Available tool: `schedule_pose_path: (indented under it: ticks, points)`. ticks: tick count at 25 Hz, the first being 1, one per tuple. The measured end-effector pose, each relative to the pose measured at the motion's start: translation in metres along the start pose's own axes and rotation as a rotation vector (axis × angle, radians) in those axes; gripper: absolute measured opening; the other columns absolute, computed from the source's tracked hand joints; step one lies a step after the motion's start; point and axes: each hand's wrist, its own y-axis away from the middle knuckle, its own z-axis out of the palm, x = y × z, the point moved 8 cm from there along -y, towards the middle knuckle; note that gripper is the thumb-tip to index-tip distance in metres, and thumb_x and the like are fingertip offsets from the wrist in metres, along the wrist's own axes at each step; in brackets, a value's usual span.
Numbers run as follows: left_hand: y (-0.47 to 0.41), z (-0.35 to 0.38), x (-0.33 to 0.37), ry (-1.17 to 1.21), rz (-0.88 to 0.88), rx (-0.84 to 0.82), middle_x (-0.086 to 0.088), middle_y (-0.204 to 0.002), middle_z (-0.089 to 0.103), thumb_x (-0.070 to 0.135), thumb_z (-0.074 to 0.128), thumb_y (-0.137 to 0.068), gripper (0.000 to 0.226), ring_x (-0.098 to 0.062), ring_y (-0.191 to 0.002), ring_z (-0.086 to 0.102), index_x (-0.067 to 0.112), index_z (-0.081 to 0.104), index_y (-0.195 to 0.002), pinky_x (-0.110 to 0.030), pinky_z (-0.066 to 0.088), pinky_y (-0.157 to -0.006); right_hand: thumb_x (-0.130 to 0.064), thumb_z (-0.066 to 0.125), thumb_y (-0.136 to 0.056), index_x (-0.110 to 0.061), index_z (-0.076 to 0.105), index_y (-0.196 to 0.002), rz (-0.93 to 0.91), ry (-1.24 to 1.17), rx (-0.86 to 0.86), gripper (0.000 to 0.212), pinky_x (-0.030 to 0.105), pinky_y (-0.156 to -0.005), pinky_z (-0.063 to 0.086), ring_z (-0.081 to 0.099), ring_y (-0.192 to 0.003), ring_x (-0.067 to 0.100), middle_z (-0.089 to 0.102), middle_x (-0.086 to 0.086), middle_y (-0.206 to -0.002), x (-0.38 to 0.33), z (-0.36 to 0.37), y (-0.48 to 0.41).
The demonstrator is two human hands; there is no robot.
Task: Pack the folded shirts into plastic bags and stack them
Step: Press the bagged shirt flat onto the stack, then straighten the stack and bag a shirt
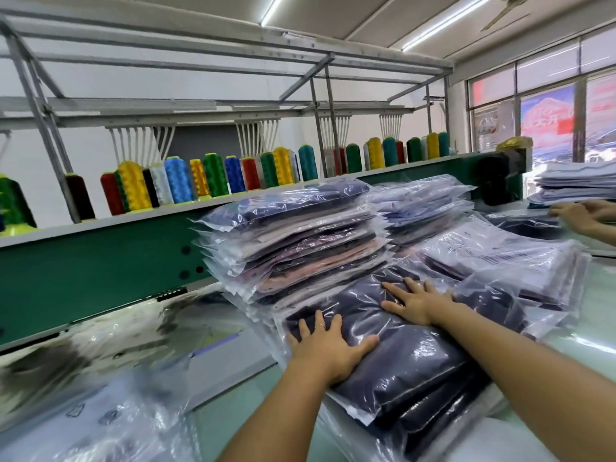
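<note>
Glossy clear plastic wraps the dark navy bagged shirt (393,355), creased.

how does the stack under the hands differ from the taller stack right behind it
The near stack holds dark navy shirts and sits lower; the tall stack mixes navy, pink and pale shirts and rises higher. The left hand and right hand press flat on the near stack, while nothing touches the tall stack. In both, the shirts are folded inside clear plastic bags.

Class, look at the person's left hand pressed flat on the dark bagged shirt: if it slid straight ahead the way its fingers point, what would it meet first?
Most likely the tall stack of bagged shirts just beyond the left hand, though the gap is hard to judge.
</note>
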Motion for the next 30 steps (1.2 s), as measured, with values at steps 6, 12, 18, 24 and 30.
schedule_pose_path:
  ticks: [6, 12, 18, 24, 30]
  points:
    - [0.04, -0.023, -0.023, -0.007, 0.041, 0.215, -0.003, -0.155, 0.042, 0.081, 0.036, -0.088, 0.084, -0.032, -0.142, 0.037, 0.024, 0.039, -0.148, -0.056, 0.029, -0.116, -0.033, 0.042, -0.096, -0.022, 0.046, -0.143, -0.022, 0.166, 0.19, 0.048, 0.048, -0.108, 0.042, 0.046, -0.134, 0.035, 0.048, 0.011, -0.149, -0.049, -0.039, 0.03]
    - [0.117, -0.093, -0.098, 0.006, -0.066, 0.505, -0.003, -0.128, 0.061, 0.058, 0.048, -0.096, 0.048, -0.028, -0.118, 0.058, 0.021, 0.051, -0.126, -0.044, 0.047, -0.097, -0.027, 0.055, -0.087, -0.02, 0.055, -0.103, -0.295, -0.145, 0.417, 0.017, 0.037, -0.077, 0.049, 0.062, -0.1, 0.03, 0.066, 0.005, -0.106, -0.189, -0.072, 0.119]
    - [0.214, -0.143, -0.179, 0.083, -0.134, 0.745, 0.001, -0.091, 0.056, 0.027, 0.059, -0.086, 0.013, -0.025, -0.081, 0.052, 0.023, 0.048, -0.088, -0.035, 0.039, -0.063, -0.015, 0.055, -0.08, -0.021, 0.041, -0.065, -0.613, -0.53, 0.439, 0.021, 0.038, -0.058, 0.039, 0.054, -0.069, 0.025, 0.052, -0.003, -0.065, -0.348, -0.058, 0.227]
    - [0.283, -0.11, -0.266, 0.131, -0.288, 0.693, 0.002, -0.083, 0.061, 0.017, 0.056, -0.081, 0.006, -0.026, -0.078, 0.058, 0.021, 0.051, -0.081, -0.034, 0.046, -0.061, 0.0, 0.047, -0.072, -0.018, 0.026, -0.056, -0.767, -0.632, 0.293, 0.032, 0.034, -0.054, 0.019, 0.025, -0.06, 0.021, 0.025, 0.0, -0.052, -0.445, 0.007, 0.288]
    - [0.296, -0.019, -0.35, 0.084, -0.429, 0.394, -0.003, -0.141, 0.052, 0.041, 0.049, -0.099, 0.042, -0.028, -0.127, 0.049, 0.022, 0.047, -0.136, -0.041, 0.043, -0.102, -0.009, 0.054, -0.08, -0.021, 0.035, -0.065, -0.669, -0.625, 0.145, 0.027, 0.035, -0.059, 0.033, 0.04, -0.066, 0.019, 0.043, -0.005, -0.067, -0.456, 0.083, 0.285]
